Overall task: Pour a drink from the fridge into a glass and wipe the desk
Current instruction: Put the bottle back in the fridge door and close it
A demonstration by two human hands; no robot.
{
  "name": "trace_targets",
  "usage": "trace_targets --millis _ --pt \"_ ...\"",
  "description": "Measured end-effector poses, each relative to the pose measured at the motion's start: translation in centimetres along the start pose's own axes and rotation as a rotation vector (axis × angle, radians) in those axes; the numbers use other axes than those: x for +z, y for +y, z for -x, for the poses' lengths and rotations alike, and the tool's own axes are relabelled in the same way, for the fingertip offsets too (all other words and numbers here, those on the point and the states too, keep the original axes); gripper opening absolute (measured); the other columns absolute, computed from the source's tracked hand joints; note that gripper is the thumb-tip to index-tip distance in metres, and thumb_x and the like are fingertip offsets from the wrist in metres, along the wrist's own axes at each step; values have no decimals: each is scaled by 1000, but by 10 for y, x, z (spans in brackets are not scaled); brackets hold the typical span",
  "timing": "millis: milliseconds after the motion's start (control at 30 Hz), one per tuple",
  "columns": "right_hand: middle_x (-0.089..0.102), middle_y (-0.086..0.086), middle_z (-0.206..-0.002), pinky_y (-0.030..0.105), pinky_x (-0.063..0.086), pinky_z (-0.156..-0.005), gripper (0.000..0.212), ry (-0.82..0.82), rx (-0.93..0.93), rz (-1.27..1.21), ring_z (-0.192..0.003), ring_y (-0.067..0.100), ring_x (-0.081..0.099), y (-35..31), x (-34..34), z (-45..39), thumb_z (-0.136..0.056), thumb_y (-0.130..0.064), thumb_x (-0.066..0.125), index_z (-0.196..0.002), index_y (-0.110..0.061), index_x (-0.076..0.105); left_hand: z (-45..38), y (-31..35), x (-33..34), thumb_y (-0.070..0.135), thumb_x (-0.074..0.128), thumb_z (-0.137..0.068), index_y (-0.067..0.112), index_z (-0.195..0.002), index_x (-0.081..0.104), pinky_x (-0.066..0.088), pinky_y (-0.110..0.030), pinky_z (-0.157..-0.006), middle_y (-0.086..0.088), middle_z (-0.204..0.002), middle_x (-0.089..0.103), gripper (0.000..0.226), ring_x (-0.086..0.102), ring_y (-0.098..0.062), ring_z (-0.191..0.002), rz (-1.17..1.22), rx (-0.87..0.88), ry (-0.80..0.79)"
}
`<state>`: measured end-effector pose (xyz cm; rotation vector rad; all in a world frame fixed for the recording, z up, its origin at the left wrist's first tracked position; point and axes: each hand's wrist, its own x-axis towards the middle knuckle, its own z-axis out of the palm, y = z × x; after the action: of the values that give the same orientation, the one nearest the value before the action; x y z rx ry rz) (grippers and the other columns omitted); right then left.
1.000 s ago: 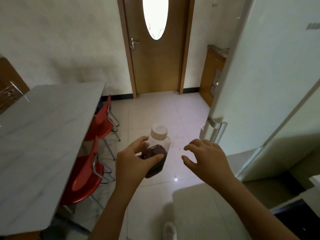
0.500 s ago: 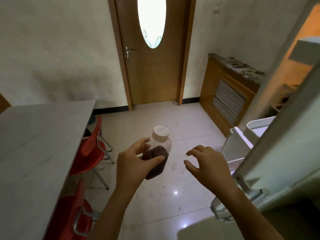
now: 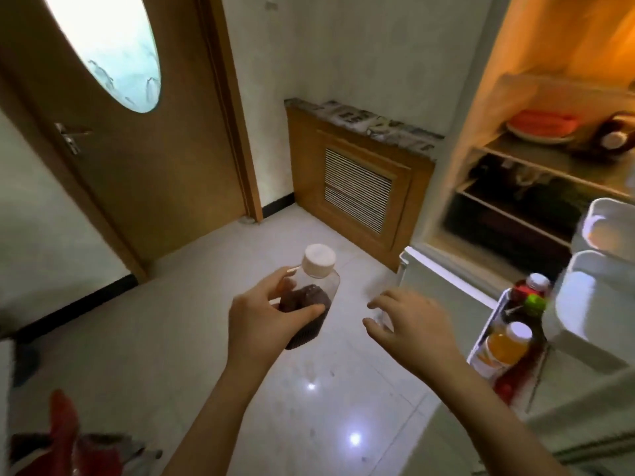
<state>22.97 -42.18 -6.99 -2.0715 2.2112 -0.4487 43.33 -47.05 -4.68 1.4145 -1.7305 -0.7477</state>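
Note:
My left hand (image 3: 266, 319) grips a clear plastic bottle (image 3: 311, 297) with a white cap, roughly half full of dark brown drink, upright over the floor. My right hand (image 3: 410, 324) hovers empty beside it, fingers spread, just left of the open fridge door. The fridge (image 3: 549, 166) stands open at the right, lit inside, with shelves showing. Its door rack (image 3: 505, 341) holds an orange-juice bottle (image 3: 507, 345) and a red-labelled bottle (image 3: 531, 290). No glass or desk is in view.
A wooden door with an oval window (image 3: 137, 132) is ahead on the left. A wooden radiator cover (image 3: 357, 180) stands against the far wall. A red chair (image 3: 65, 434) shows at the bottom left. Shiny tiled floor (image 3: 309, 407) lies below my hands.
The view has swung right: the grey desk has left the frame and the fridge interior and door rack now show. Both hands keep the same pose, the bottle still held.

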Motion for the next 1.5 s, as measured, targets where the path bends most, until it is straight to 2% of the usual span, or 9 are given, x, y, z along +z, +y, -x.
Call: trace_targets --millis 267,533,600,733,867,1000,1200,1333,1500 --pt "61 -13 -114 28 43 -88 35 73 315 79 -104 8 52 45 4 -96 -87 -52 47 -112 -33 62 -143 -4 70 28 87 -61 27 -125 59 53 -36 -92 7 -112 69 71 60 -6 -102 112 123 -258" --pt "60 -12 -112 30 41 -82 32 116 505 97 -104 12 52 109 -3 -200 -88 -51 47 -109 -32 62 -268 11 146 31 90 -55 40 -114 61 47 -13 -80 25 -89 61 66 62 2 -91 155 252 -409" --pt "59 -11 -110 29 39 -80 34 132 565 101 -102 12 52 122 -9 -213 -89 -51 46 -110 -30 62 -295 19 162 32 90 -54 46 -105 60 51 -16 -81 27 -89 63 61 63 3 -91 181 301 -446" --pt "58 -12 -111 28 40 -82 35 186 701 142 -101 11 52 144 -19 -227 -89 -53 45 -111 -31 61 -341 41 203 29 90 -54 27 -113 67 57 -34 -85 14 -98 71 64 66 -4 -96 256 377 -573" --pt "59 -12 -115 27 37 -82 34 270 892 197 -105 10 52 157 -27 -233 -89 -51 47 -111 -30 61 -375 73 249 31 90 -54 24 -112 68 56 -33 -88 10 -100 72 63 67 -7 -96 361 519 -748" --pt "61 -11 -110 31 39 -85 32 365 1120 256 -102 12 54 155 -37 -234 -88 -49 49 -110 -30 63 -397 109 284 26 90 -55 28 -111 67 54 -26 -89 17 -100 70 60 65 0 -98 467 687 -994" --pt "63 -11 -97 29 30 -68 25 445 1479 355 -93 17 57 125 -47 -211 -83 -47 55 -101 -33 65 -394 161 319 17 90 -56 34 -104 65 46 -8 -84 30 -93 67 57 62 10 -95 634 835 -1348" --pt "64 -12 -109 32 38 -77 30 470 1684 382 -103 16 56 92 -54 -180 -84 -49 54 -109 -34 62 -355 190 332 13 90 -56 19 -108 69 48 -11 -83 14 -98 72 57 65 2 -95 748 878 -1548" --pt "66 -10 -112 34 44 -84 35 522 1862 456 -105 16 58 58 -61 -136 -83 -50 55 -112 -31 63 -289 223 333 14 91 -53 17 -110 68 51 -16 -84 7 -100 72 62 67 -2 -96 865 892 -1714"
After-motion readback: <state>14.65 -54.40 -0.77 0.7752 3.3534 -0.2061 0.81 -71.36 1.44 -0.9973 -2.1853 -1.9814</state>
